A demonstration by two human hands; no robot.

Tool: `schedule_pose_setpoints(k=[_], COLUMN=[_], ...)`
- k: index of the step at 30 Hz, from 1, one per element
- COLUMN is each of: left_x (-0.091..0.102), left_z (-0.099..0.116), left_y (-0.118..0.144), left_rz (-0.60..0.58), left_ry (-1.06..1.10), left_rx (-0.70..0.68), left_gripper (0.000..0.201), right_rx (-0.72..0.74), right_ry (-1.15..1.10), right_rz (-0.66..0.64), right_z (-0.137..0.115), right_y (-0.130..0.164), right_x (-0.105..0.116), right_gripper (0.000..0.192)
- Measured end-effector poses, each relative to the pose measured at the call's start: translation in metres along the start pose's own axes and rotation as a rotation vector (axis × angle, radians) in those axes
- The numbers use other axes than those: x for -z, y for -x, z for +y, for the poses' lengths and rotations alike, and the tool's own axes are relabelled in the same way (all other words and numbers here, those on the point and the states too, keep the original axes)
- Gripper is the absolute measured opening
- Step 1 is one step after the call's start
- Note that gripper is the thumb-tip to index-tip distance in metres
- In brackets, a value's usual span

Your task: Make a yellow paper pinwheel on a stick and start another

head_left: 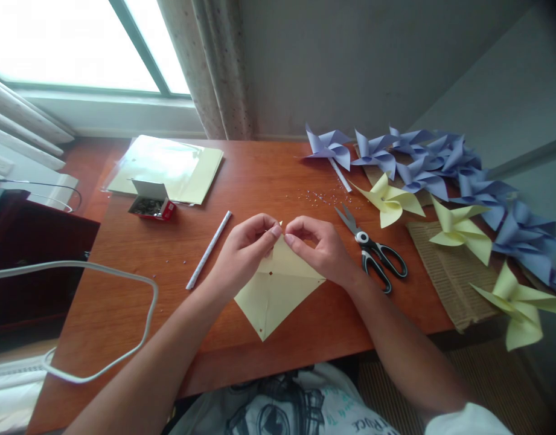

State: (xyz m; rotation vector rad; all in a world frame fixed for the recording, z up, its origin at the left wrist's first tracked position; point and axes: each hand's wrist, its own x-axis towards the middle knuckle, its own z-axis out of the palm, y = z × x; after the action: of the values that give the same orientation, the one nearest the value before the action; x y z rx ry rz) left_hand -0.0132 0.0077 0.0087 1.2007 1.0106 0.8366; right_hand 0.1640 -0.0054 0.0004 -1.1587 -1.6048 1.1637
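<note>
Fingertips of both hands meet at the top corner of the yellow paper square, pinching it from either side. The left hand has thumb and forefinger closed tight on that corner, and the right hand does the same just opposite, knuckles curled over. The square lies flat on the table, set like a diamond, near the front edge and right in front of the person (creases run across it and small dark dots sit at the centre and the lower tip). Just left of the left hand lies a rolled white paper stick, slanted. Right of the right hand are the scissors, blades apart. Farther left, an open pin box and a plastic-wrapped yellow paper stack. Along the right side, a row of blue pinwheels and yellow pinwheels.
</note>
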Motion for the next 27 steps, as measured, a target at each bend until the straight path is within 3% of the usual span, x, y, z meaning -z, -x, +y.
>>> schedule_pose_setpoints(k=[7,12,19,24,27], left_x=[0.019,0.032,0.028,0.024,0.021], left_z=[-0.002,-0.008,-0.005,-0.005,-0.008], left_y=[-0.008,-0.019,-0.019,-0.02,-0.017], left_rz=[0.243,0.39,0.266,0.179,0.111], left_ry=[-0.256,-0.166,0.388,0.458,0.407], left_rx=[-0.246,-0.214,0.123,0.057,0.041], left_gripper=[0.029,0.033,0.057,0.067,0.049], right_rx=[-0.074,-0.086,-0.148,-0.209,-0.235], right_ry=[-0.132,-0.184,-0.435,-0.454,-0.446], right_rz=[0.135,0.258,0.382,0.487,0.522], right_z=[0.003,0.01,0.013,0.013,0.015], right_y=[0.0,0.0,-0.005,-0.008,-0.009], right_x=[0.006,0.012,0.014,0.017,0.019], right_gripper=[0.013,0.02,0.022,0.024,0.025])
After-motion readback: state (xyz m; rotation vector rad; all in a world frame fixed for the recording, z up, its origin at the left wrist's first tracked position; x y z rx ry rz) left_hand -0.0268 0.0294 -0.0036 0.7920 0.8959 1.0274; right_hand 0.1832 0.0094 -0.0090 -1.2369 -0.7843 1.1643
